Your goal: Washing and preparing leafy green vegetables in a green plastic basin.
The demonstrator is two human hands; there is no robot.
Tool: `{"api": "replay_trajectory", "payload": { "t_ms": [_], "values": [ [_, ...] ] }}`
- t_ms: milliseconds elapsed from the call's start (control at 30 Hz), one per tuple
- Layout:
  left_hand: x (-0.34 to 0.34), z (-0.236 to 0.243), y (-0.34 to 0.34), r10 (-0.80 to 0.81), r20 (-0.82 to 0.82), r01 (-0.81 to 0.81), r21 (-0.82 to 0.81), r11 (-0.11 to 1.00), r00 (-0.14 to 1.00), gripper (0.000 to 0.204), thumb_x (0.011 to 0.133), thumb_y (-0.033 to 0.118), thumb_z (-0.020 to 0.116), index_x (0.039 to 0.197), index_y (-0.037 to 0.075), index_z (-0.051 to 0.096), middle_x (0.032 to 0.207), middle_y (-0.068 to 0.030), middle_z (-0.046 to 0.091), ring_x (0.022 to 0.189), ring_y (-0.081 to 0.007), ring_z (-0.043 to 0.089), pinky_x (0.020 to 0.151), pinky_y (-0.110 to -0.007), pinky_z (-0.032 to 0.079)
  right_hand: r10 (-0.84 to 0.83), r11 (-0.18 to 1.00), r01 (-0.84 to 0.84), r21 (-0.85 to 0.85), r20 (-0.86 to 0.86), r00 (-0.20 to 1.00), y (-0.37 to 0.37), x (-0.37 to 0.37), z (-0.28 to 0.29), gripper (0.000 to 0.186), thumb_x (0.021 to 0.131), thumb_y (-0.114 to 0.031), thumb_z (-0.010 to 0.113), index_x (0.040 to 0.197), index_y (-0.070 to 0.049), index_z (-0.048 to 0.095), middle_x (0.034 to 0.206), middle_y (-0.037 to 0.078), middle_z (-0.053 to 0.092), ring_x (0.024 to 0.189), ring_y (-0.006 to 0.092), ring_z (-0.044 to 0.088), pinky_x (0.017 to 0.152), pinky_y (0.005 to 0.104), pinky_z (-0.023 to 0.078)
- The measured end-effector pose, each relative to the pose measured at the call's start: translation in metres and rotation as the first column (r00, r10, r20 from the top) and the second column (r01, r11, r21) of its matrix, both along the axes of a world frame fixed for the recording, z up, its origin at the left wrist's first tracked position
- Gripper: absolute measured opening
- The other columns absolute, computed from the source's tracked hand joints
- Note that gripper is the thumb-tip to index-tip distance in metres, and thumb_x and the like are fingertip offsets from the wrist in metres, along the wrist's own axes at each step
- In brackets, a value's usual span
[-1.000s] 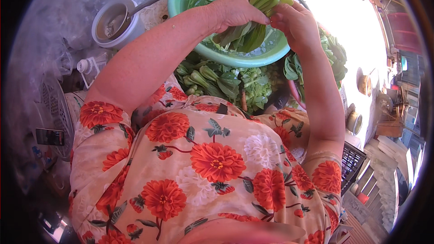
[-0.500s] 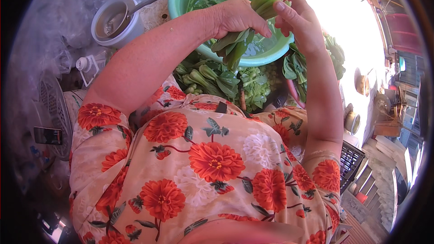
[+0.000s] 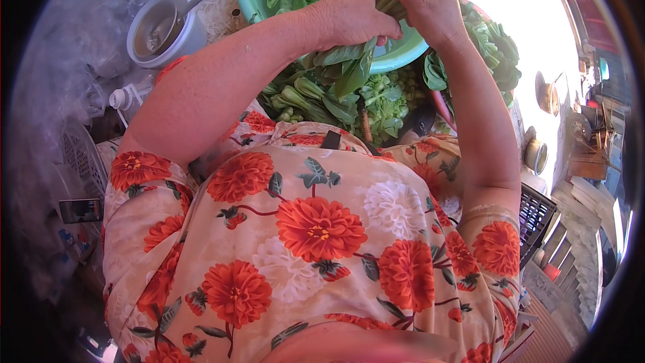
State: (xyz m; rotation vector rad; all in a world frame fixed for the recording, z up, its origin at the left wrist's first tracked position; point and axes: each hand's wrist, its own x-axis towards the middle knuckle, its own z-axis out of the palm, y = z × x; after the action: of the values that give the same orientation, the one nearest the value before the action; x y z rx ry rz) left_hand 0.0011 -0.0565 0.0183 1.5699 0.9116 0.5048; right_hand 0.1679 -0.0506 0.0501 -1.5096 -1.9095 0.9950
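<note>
- We have both hands together over the green basin (image 3: 403,59): left hand (image 3: 353,17) and right hand (image 3: 430,3) clamped on one bunch of leafy greens (image 3: 356,67), stalk end between the fingers, leaves hanging below the left hand.
- More greens sit in the basin beyond our hands; a loose pile (image 3: 349,104) lies under our wrists, nearer our body.
- Risk, as we judge it: dangling leaves may tear or slip, since only the stalks are gripped.
- White pot (image 3: 161,30) sits well left of the left hand.
- Hidden: stalk ends behind the fingers, basin's far rim cut off, right side blown out by glare.
</note>
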Motion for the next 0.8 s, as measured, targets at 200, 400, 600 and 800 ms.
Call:
{"api": "replay_trajectory", "payload": {
  "t_ms": [200,400,600,800],
  "values": [
    [0.005,0.016,0.007,0.053,0.548,0.201,-0.391,0.898,0.835,0.016,0.084,0.02,0.065,0.079,0.006,0.06,0.067,-0.0017,0.057,0.062,-0.0121,0.055,0.06,-0.027,0.046,-0.153,0.931,-0.116,-0.347,-0.656,0.739,0.001,0.036,0.026,0.05,0.096,-0.045,0.048,0.122,-0.003,0.055,0.092,0.009,0.063,0.055,0.0133,0.051,0.047,0.0262,0.033],
    [0.046,0.01,0.023,0.135,0.612,0.168,-0.411,0.896,0.78,0.013,0.093,0.02,0.056,0.093,0.008,0.052,0.067,0.003,0.043,0.06,-0.0091,0.043,0.065,-0.028,0.042,-0.207,0.961,0.081,-0.265,-0.491,0.846,-0.009,0.127,0.043,0.035,0.094,-0.028,0.058,0.115,-0.001,0.061,0.089,0.006,0.063,0.057,0.0104,0.051,0.048,0.0231,0.034],
    [0.093,-0.044,0.026,0.223,0.509,0.054,-0.474,0.879,0.831,0.013,0.092,0.014,0.06,0.098,0.006,0.051,0.069,0.0022,0.042,0.06,-0.0092,0.041,0.058,-0.025,0.037,-0.481,0.876,0.405,-0.26,-0.472,0.738,-0.099,0.318,-0.009,0.031,0.091,-0.021,0.062,0.113,0.001,0.063,0.084,0.004,0.063,0.059,0.0083,0.05,0.05,0.0224,0.038],
    [0.133,-0.071,0.023,0.245,0.281,-0.075,-0.502,0.861,0.928,0.014,0.09,0.013,0.063,0.099,0.006,0.054,0.067,0.0025,0.044,0.056,-0.0082,0.04,0.052,-0.025,0.034,-0.951,0.309,0.773,-0.554,-0.198,0.238,-0.279,0.433,-0.163,0.017,0.082,-0.021,0.071,0.093,-0.008,0.07,0.075,-0.005,0.057,0.055,0.0024,0.046,0.044,0.0174,0.032]
  ]
}}
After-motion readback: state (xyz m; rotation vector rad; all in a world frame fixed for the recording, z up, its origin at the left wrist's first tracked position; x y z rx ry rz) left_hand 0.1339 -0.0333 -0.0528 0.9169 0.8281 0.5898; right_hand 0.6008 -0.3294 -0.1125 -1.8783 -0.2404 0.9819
